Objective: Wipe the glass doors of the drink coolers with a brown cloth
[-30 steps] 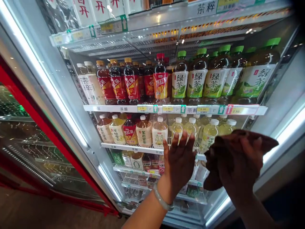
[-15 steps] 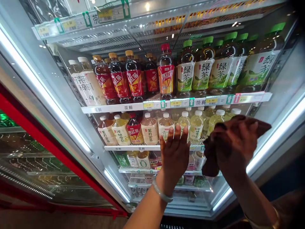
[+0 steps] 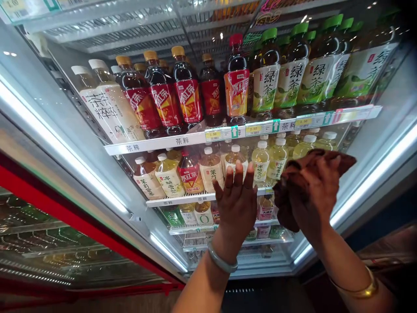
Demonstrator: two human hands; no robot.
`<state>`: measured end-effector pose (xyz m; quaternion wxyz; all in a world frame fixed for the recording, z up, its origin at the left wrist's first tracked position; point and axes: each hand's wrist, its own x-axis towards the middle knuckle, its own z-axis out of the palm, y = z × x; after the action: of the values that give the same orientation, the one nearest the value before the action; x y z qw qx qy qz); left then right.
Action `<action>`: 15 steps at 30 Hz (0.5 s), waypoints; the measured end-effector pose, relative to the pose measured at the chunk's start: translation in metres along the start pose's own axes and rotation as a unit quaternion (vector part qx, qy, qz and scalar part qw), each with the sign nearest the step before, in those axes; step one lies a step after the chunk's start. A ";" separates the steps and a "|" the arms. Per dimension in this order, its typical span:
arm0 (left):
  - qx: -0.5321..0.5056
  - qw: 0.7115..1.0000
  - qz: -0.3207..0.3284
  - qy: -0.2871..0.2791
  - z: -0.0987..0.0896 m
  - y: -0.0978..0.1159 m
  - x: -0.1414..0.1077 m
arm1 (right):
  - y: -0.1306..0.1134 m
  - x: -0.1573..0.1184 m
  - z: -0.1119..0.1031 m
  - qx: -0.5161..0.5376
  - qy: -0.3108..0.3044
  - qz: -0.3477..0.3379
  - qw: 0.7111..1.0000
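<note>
left hand (image 3: 237,204): flat, fingers spread | right hand (image 3: 316,200): gripping brown cloth (image 3: 286,213) | change: cloth shifted leftward from upper shelf (image 3: 156,144)'s right end, partly hiding pale bottle (image 3: 302,150)

Count stood at two hands (image 3: 236,204), one brown cloth (image 3: 286,208), one grey bangle (image 3: 220,261), one gold bangle (image 3: 368,290) and, on the upper bottle shelf (image 3: 156,144), one front-row red-capped bottle (image 3: 237,89) (rear-row bottles (image 3: 311,36) were too hidden to tally).

White light strips (image 3: 65,148) glow beside a red frame (image 3: 65,215).
</note>
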<state>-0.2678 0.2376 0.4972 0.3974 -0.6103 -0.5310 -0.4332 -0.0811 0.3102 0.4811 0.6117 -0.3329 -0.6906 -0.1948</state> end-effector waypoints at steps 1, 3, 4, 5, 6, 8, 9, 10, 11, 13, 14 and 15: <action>-0.002 1.000 0.001 -0.004 0.000 -0.001 0.000 | -0.011 0.008 0.005 0.003 0.011 0.016 1.000; -0.010 1.000 0.004 -0.008 -0.001 -0.002 0.000 | -0.036 0.016 0.017 0.011 0.014 -0.003 1.000; -0.016 1.000 0.007 -0.006 -0.002 -0.003 0.000 | -0.046 0.015 0.023 0.012 0.011 -0.032 0.999; -0.023 1.000 0.011 -0.005 -0.003 -0.004 -0.001 | -0.053 0.010 0.027 0.013 0.012 -0.060 0.998; -0.029 1.000 0.013 -0.004 -0.003 -0.005 -0.001 | -0.056 0.002 0.028 0.015 0.010 -0.083 0.996; -0.030 0.999 0.012 -0.007 -0.004 -0.005 -0.003 | -0.049 -0.015 0.025 0.015 -0.016 -0.111 0.994; -0.024 1.000 0.008 -0.010 -0.004 -0.005 -0.003 | -0.040 -0.022 0.021 0.015 -0.034 -0.119 0.992; -0.017 1.000 0.005 -0.012 -0.004 -0.004 -0.004 | -0.030 -0.025 0.017 0.017 -0.051 -0.128 0.990; -0.008 1.000 0.003 -0.012 -0.003 -0.003 -0.004 | -0.021 -0.024 0.013 0.020 -0.060 -0.133 0.989; 0.009 1.000 0.001 -0.010 -0.001 -0.002 -0.005 | -0.008 -0.011 0.008 0.029 -0.028 -0.114 0.993; 0.017 1.000 0.002 -0.006 0.000 -0.002 -0.005 | -0.008 -0.002 0.009 0.036 -0.001 -0.093 0.995; 0.024 1.000 0.003 -0.005 0.001 -0.001 -0.005 | -0.011 0.008 0.011 0.041 0.020 -0.072 0.996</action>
<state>-0.2692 0.2373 0.4922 0.4103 -0.6041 -0.5416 -0.4162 -0.0963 0.3115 0.4881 0.6227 -0.2535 -0.7080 -0.2164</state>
